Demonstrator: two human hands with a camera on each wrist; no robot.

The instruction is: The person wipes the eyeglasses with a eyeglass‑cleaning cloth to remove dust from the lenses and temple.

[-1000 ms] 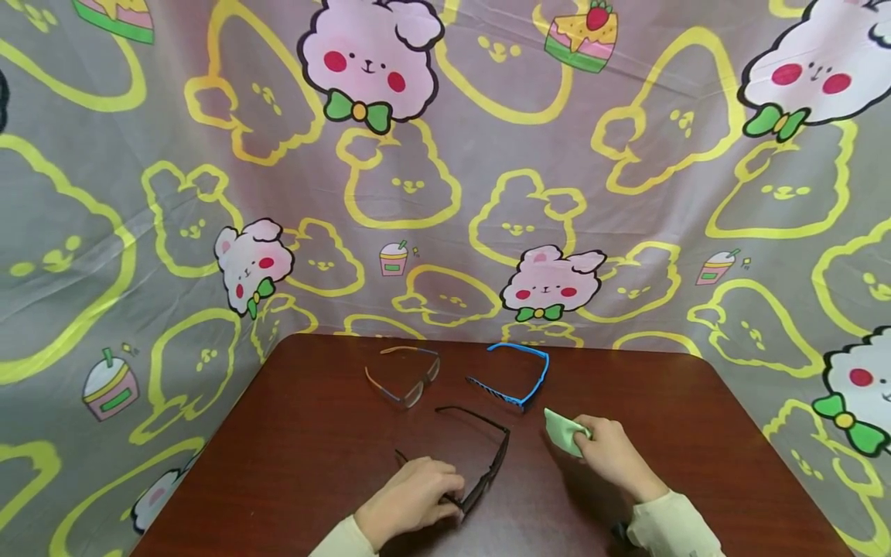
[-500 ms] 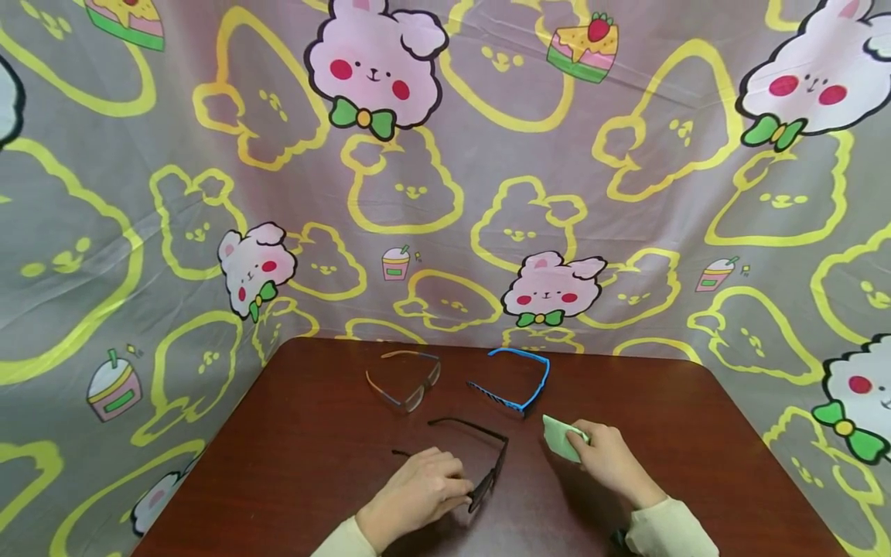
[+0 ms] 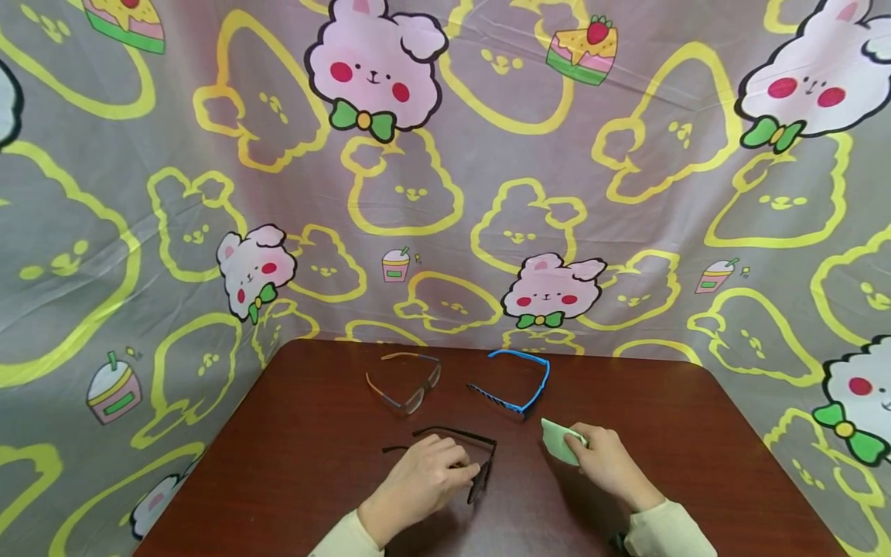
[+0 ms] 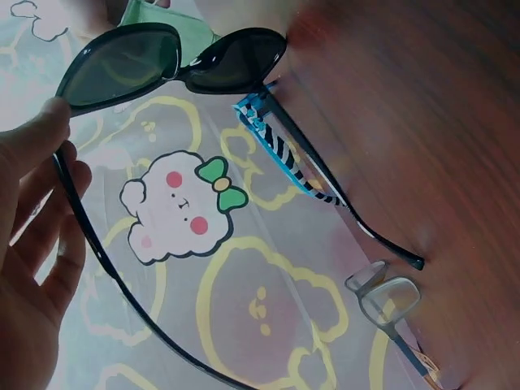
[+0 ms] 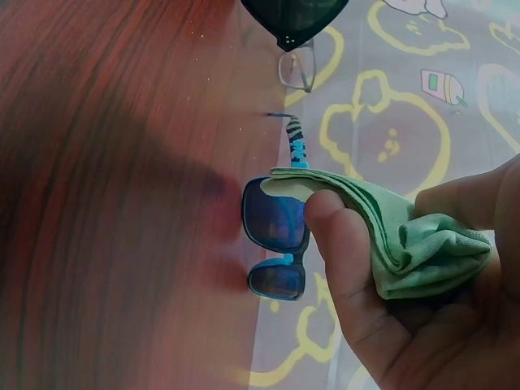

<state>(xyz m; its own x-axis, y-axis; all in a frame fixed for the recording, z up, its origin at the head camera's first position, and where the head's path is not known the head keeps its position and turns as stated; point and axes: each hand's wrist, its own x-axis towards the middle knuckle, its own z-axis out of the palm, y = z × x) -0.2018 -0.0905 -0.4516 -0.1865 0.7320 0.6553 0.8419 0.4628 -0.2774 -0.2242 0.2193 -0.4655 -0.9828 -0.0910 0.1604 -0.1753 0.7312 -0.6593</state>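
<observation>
The left hand (image 3: 423, 478) partly hides the black sunglasses (image 3: 479, 485) from the head view

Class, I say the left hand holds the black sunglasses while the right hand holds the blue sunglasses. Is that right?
Not quite: the right hand holds a folded green cloth, as the right wrist view shows; the blue sunglasses lie on the table. The left hand does hold the black sunglasses.

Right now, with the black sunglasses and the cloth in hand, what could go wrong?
The left hand pinches the black sunglasses at one side only, so they might twist or slip. The blue sunglasses lie just beyond the green cloth in the right hand, so a forward sweep could bump them.
</observation>
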